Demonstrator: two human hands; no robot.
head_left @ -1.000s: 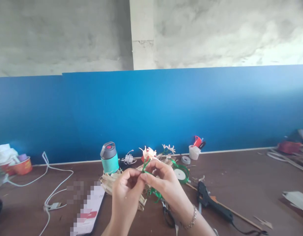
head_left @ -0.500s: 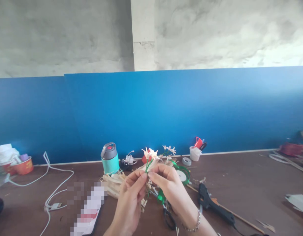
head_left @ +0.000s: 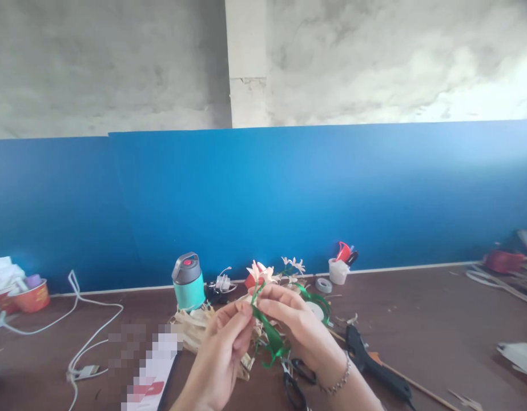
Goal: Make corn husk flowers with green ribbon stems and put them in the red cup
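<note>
A small sprig of pale artificial flowers (head_left: 261,274) stands upright between my hands on a thin green stem (head_left: 254,295). My left hand (head_left: 226,339) pinches the lower stem, where a green ribbon (head_left: 269,335) begins. The ribbon hangs down toward the right, its lower end loose. The thumb and fingers of my right hand (head_left: 295,322) close around the stem just above, partly hiding it. Beneath the hands lie black-handled scissors (head_left: 294,391) and dry, straw-coloured husk strips (head_left: 190,328). A green ribbon spool (head_left: 317,310) sits behind my right hand.
Right of my hands lies a black glue gun (head_left: 374,365) beside a thin stick (head_left: 417,388). A teal flask (head_left: 189,291), a tape roll (head_left: 324,285) and a white cup of pens (head_left: 339,271) stand near the blue partition (head_left: 289,194). White cables (head_left: 96,332) trail at left.
The green ribbon now hangs open below the stem, where it was mostly hidden or bunched before. My left fingers have shifted slightly down and left from the right fingertips.
</note>
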